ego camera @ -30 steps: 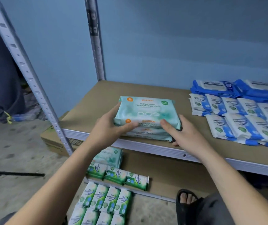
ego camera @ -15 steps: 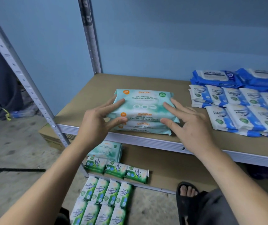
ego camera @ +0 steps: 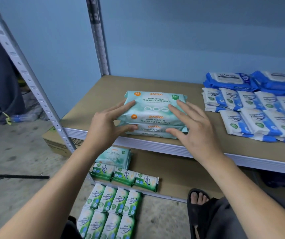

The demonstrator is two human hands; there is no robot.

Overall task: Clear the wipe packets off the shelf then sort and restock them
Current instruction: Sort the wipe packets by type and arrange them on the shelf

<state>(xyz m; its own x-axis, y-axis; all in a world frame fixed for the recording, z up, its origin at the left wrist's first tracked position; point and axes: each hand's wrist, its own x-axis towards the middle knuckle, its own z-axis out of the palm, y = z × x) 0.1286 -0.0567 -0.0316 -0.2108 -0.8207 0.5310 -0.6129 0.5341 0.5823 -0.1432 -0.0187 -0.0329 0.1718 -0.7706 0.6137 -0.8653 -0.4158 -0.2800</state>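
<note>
- Shelf point(ego camera: 90, 100): bare board toward the left back corner, sorted stock along the right side.
- Floor point(ego camera: 17, 152): holds what is not yet restocked, below the shelf's front edge.
- Blue packs point(ego camera: 252, 107): lie in rows by the right edge, well apart from both hands, unmoved over the last second.
- Teal stack point(ego camera: 155, 104): lies flat at the front edge, left of middle, several packs high, about where it was a second ago. Looks squared and settled, so this lot probably counts as restocked.
- Green packs point(ego camera: 110, 209): wait in rows on the floor, with three more and one teal pack point(ego camera: 114, 156) on the lower shelf point(ego camera: 172, 169). Judged the next lot to lift.
- Right hand point(ego camera: 195, 131): rests against the stack's right end. A second ago clasped it, now grasps nothing.
- Left hand point(ego camera: 103, 125): the same at the left end, with the thumb laid against a lower pack's front.
- Fingers point(ego camera: 121, 106): straight and spread on both hands, only touching the wrappers. Reads as a release after a last tidy, freeing both hands for the green lot.
</note>
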